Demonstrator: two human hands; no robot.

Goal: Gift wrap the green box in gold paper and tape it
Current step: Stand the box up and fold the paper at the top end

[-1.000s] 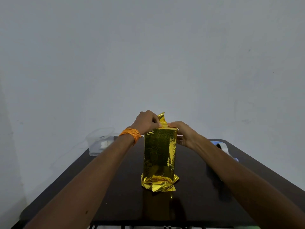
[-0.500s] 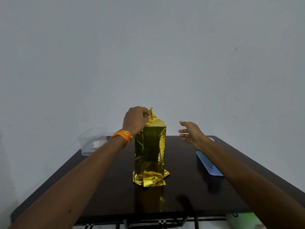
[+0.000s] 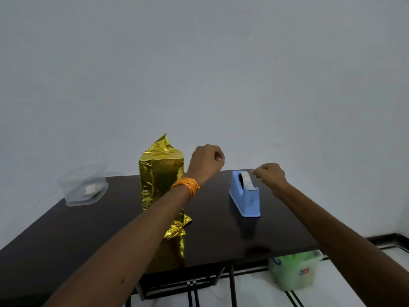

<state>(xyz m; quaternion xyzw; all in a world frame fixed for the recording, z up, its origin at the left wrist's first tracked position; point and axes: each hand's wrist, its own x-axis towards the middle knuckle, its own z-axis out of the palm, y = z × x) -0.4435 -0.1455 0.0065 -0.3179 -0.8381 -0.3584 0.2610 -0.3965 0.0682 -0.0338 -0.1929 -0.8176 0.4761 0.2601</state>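
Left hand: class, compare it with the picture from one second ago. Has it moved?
Yes. The left hand has left the top fold of the gold-wrapped box and now hangs to its right, toward the blue tape dispenser.

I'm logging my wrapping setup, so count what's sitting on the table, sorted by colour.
Gold: 1, the wrapped box
Blue: 1, the tape dispenser
Clear: 1, the plastic container
Total: 3
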